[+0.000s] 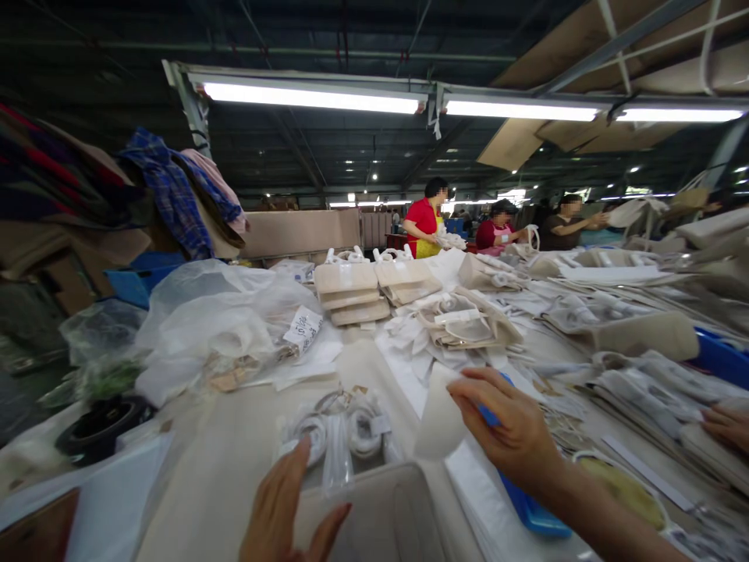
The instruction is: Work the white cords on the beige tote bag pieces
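Note:
In front of me lies a beige bag (380, 515), its wrapped straps (363, 425) coiled at the far end beside clear plastic. My left hand (286, 507) rests at the bag's left side, fingers stretched and thumb apart, the fingertips near one coiled strap. Fingers and thumb of my right hand (509, 425) pinch a thin white sheet (438, 417) by its edge, raised to the right of the straps. A blue tray (535, 503) lies partly hidden under my right wrist, next to a stack of white sheets (485, 492).
Crumpled clear plastic bags (228, 320) heap at the left. Stacked beige bags (351, 289) and a loose pile of bags and paper (468, 320) stand beyond. Another person's hand (729, 425) touches bags at the right edge. Co-workers (424, 222) are farther back.

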Demonstrator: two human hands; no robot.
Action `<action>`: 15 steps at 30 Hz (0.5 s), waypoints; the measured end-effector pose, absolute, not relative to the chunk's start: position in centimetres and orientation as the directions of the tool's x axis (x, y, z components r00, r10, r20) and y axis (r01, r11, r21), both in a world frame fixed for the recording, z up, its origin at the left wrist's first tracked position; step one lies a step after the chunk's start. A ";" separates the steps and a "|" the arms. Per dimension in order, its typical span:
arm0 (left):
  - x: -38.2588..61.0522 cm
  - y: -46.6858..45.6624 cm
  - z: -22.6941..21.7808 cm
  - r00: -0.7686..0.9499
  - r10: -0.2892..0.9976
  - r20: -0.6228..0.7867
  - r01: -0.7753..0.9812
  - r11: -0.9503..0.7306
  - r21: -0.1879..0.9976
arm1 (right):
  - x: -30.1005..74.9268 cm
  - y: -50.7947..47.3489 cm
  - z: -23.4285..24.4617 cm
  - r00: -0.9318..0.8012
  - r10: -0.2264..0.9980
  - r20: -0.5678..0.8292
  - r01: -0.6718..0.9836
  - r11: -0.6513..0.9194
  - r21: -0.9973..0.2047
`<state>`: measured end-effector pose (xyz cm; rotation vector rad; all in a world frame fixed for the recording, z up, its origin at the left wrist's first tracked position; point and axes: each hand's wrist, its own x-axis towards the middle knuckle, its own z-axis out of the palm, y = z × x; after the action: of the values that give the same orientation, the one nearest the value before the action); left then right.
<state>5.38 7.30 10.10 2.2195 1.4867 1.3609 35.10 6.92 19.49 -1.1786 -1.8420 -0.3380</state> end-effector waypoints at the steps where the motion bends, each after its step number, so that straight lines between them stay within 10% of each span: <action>1: 7.2 7.2 11.4 0.151 0.790 0.594 0.605 -0.549 0.576 | 34.8 6.1 20.3 -0.110 0.565 0.818 0.773 0.566 -0.286; 5: 13.7 6.6 13.4 0.315 0.864 0.392 0.344 -0.489 0.801 | 33.1 4.2 21.8 -0.031 0.623 0.782 0.651 0.606 -0.457; 15: 17.9 4.0 11.0 0.425 0.858 0.287 0.117 -0.367 0.923 | 30.8 0.2 20.7 -0.167 0.693 0.701 0.593 0.639 -0.490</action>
<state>17.91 4.00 11.02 1.7717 0.8436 1.0245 30.78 0.20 20.70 -1.0256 -1.8527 0.1242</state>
